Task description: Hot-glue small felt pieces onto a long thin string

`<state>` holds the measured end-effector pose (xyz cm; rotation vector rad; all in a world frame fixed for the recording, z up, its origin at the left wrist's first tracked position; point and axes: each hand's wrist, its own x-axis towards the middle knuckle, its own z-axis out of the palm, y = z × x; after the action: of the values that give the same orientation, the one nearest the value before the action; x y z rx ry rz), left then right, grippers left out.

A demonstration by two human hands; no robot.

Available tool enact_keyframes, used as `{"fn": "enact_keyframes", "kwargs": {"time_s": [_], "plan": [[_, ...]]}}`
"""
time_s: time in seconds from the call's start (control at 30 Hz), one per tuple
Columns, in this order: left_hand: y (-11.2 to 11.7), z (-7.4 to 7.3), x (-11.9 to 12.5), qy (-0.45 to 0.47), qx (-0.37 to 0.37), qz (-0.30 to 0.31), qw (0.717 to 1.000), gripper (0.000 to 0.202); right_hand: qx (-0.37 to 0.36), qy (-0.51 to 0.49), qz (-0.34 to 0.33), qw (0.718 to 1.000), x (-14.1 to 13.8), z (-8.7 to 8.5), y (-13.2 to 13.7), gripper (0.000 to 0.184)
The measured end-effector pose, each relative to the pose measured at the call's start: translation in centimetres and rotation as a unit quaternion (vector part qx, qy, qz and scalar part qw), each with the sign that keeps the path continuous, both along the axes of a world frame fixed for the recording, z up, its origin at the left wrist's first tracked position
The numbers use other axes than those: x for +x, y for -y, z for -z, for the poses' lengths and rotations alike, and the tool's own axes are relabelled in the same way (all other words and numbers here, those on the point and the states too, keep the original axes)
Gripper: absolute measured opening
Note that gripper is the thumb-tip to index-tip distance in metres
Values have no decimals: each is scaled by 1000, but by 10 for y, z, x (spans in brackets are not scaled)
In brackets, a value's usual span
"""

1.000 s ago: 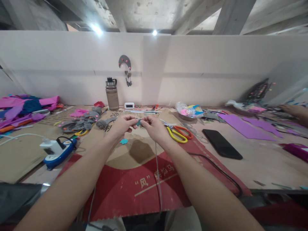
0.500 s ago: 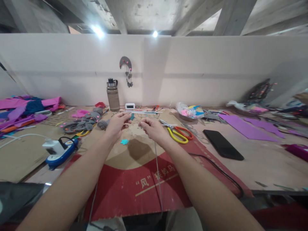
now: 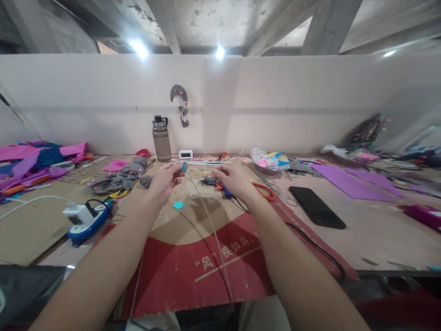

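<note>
My left hand (image 3: 168, 179) pinches a small teal felt piece (image 3: 183, 167) between thumb and fingertips. A thin grey cord (image 3: 211, 218) runs from beside that piece down over the cardboard to the front edge. My right hand (image 3: 234, 181) hovers just right of centre, its thumb and fingers slightly apart with nothing visible between them. Close under it is what looks like a blue glue gun (image 3: 228, 193) with an orange part and a dark cable, partly hidden by the hand. A turquoise felt flower (image 3: 178, 205) lies on the cardboard sheet (image 3: 165, 276) below my left hand.
Orange-handled scissors (image 3: 267, 192) are partly covered by my right forearm. A phone (image 3: 317, 207) and purple felt (image 3: 347, 181) lie to the right. On the left are a blue power strip (image 3: 90, 224) and grey felt pieces (image 3: 117, 177). A bottle (image 3: 161, 140) stands behind.
My right hand has moved right and let go of the cord, which now hangs toward my left hand. The blue tool has come into view; the yellow scissor handle is now hidden.
</note>
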<state>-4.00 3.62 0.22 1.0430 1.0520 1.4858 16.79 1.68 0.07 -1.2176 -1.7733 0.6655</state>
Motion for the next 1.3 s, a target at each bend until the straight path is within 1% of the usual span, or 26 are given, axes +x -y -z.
{"fn": "enact_keyframes", "kwargs": {"time_s": [0.07, 0.1, 0.17, 0.2, 0.27, 0.3, 0.4, 0.47, 0.53, 0.63, 0.73, 0.83, 0.93, 1.0, 1.07, 1.17, 1.23, 1.3], "plan": [[1, -1, 0, 4, -1, -3, 1000, 23, 55, 68, 117, 989, 14, -2, -2, 21], [1, -2, -1, 7, -3, -4, 1000, 23, 70, 106, 159, 979, 21, -1, -3, 20], [2, -3, -1, 14, -4, -1, 1000, 23, 75, 173, 213, 959, 31, 3, -3, 19], [2, -4, -1, 18, -3, 1, 1000, 23, 59, 204, 226, 951, 34, 6, -4, 19], [3, -4, -2, 24, 0, 7, 1000, 25, 8, 246, 217, 945, 34, 15, -5, 22], [3, -4, -2, 24, 3, 10, 1000, 26, -25, 258, 197, 946, 31, 21, -6, 23], [3, -2, 0, 10, 17, 15, 1000, 28, -66, 275, 164, 945, 14, 38, -11, 27], [2, 1, 2, -6, 33, 21, 999, 28, -78, 270, 181, 943, 3, 48, -16, 29], [1, 4, 4, -18, 49, 29, 998, 28, -80, 257, 184, 945, -4, 55, -21, 28], [0, 6, 6, -18, 53, 32, 998, 27, -98, 209, 180, 956, -2, 60, -30, 23], [0, 5, 3, 16, 38, 27, 999, 25, -111, 133, 172, 970, 4, 59, -38, 18], [-1, 3, 0, 60, 2, 21, 998, 22, -98, 48, 170, 979, 5, 52, -38, 21], [-2, 2, -2, 81, -37, 18, 996, 21, -61, -77, 168, 981, 0, 39, -27, 26], [-2, 3, -2, 89, -51, 10, 995, 21, -36, -253, 113, 960, -5, 30, -17, 28], [-3, 4, -3, 94, -53, 2, 994, 21, -16, -339, 39, 940, -11, 22, -6, 36], [-5, 5, -4, 103, -43, -11, 994, 23, -13, -375, -43, 926, -16, 14, 6, 39], [-7, 6, -6, 113, -33, -6, 993, 23, -24, -375, -72, 924, -18, 12, 11, 37], [-9, 7, -8, 124, -23, 13, 992, 23, -38, -354, -83, 931, -19, 10, 15, 35]]}}
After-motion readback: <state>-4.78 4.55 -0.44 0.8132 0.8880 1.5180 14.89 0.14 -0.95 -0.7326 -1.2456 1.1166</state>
